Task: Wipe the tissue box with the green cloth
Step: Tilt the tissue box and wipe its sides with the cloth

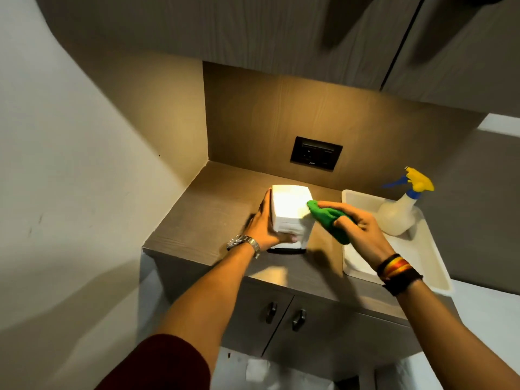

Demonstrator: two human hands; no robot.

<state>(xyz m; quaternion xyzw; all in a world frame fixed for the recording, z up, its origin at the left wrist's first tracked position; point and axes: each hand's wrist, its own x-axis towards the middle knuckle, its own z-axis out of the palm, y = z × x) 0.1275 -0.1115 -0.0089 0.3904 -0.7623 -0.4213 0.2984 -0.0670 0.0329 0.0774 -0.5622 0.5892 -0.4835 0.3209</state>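
1. Tissue box (291,212): white, blocky, smooth faces, glaring under the niche light. Sits tilted on the wood-grain countertop (213,204), about mid-counter, in front of the back panel.
2. Left hand (266,226): flat against the box's left face, fingers stretched along it, thumb wrapped under the near bottom edge. Clamped on the box, steadying it.
3. Right hand (361,226): fingers curled tight round the green cloth (329,219), which is bunched into a soft wad. The cloth's front tip touches the box's upper right edge.
4. Left wrist: metal link watch (244,244). Dark red sleeve (157,364) at the upper arm.
5. Right wrist: stacked woven bands (398,273), black, yellow and red.
6. White tray (430,266): shallow, rectangular, rounded corners, matte. On the counter's right side, just beside the box; its near right corner overhangs the counter.
7. Spray bottle (399,212): translucent plastic body, blue collar, yellow trigger head. Stands upright in the tray's far end.
8. Dark rectangular socket plate (316,156): set in the wood-grain back panel.
9. Cabinet doors (284,316) below the counter: grey, flat, two small dark handles side by side.
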